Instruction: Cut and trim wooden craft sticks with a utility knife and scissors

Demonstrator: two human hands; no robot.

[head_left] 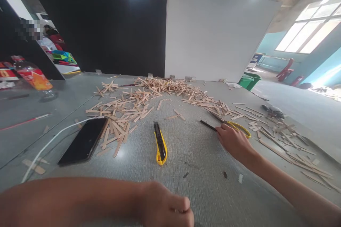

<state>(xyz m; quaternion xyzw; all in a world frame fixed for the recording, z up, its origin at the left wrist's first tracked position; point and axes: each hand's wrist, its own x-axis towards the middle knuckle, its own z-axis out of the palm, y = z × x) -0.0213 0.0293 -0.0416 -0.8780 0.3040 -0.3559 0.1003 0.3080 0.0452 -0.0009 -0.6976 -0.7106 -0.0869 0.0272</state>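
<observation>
My left hand (169, 205) is closed low in the middle of the view, its fingers curled in; whatever it may hold is hidden. Farther right, my right hand (233, 140) rests low over the table with its fingers closed on a thin black stick (207, 125), like a pencil, whose one end pokes out to the left. Right behind those fingers lie scissors with yellow handles (246, 132), partly covered by the hand. Between both hands a yellow and black utility knife (160, 145) lies on the grey table (186, 173).
Wooden craft sticks (165, 87) form a loose heap across the back. A phone (84, 142) with a white cable (48, 142) lies at left, beyond it an orange drink bottle (32, 74). Cut strips (282, 149) litter the right side. Black (106, 25) and white (213, 35) panels stand behind.
</observation>
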